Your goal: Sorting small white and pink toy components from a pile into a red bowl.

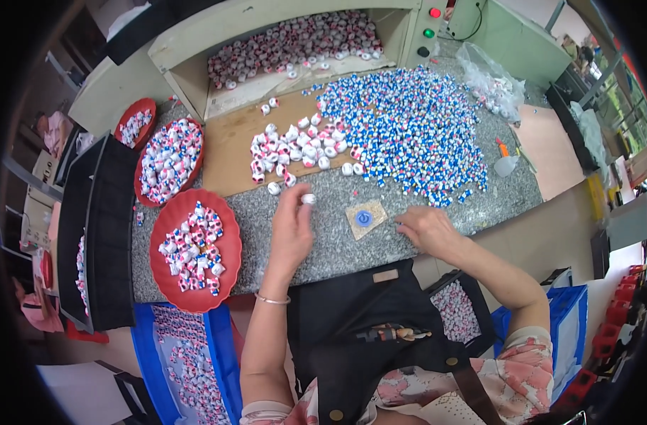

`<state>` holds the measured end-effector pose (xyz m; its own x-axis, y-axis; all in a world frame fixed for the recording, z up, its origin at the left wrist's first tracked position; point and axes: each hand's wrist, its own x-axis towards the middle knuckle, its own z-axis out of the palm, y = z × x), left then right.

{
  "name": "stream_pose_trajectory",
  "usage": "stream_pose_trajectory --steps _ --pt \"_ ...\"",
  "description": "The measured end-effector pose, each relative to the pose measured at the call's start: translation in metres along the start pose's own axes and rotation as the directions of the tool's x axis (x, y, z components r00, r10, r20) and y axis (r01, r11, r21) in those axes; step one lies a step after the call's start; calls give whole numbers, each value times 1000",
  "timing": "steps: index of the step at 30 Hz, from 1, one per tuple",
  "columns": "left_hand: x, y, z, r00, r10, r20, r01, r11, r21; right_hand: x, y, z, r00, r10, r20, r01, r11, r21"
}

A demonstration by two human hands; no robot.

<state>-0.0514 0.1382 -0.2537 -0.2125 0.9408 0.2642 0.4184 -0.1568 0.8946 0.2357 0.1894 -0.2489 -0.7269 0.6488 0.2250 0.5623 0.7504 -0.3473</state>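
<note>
My left hand (293, 225) is closed in a pinch on a small white round figure head (308, 199), held just above the grey speckled counter. My right hand (430, 230) is curled with thumb and fingertips together; whatever lies between them is too small to make out. Between the hands lies a small speckled square pad (373, 210) with a round blue piece (364, 218) on it. Beyond my left hand, a loose group of white, pink and black heads (306, 145) rests on a brown board. Past the pad spreads a wide heap of tiny blue and white pieces (408, 120).
Red scalloped bowls of small figures stand at the left, the nearest bowl (160, 265) beside my left forearm. A pale green box (185, 78) full of heads stands at the back. An orange-tipped tool (504, 150) and a plastic bag (490, 81) lie at the right.
</note>
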Motion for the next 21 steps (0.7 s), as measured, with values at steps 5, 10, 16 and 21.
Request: stream_pose_trajectory --steps 5,10,16,21 --pt "-48 7 -19 916 -319 245 362 389 -847 2 -1 -11 995 43 95 -46 999 22" --pt "-94 -4 -10 908 -370 195 339 377 -862 8 -9 -16 995 36 91 -44 995 89" --pt "-97 15 -6 914 -350 205 384 586 -713 51 -44 -13 1000 4 24 -8 986 167" --pt "-93 17 -12 944 -248 215 311 464 -830 65 -32 4 989 -139 48 138 990 22"
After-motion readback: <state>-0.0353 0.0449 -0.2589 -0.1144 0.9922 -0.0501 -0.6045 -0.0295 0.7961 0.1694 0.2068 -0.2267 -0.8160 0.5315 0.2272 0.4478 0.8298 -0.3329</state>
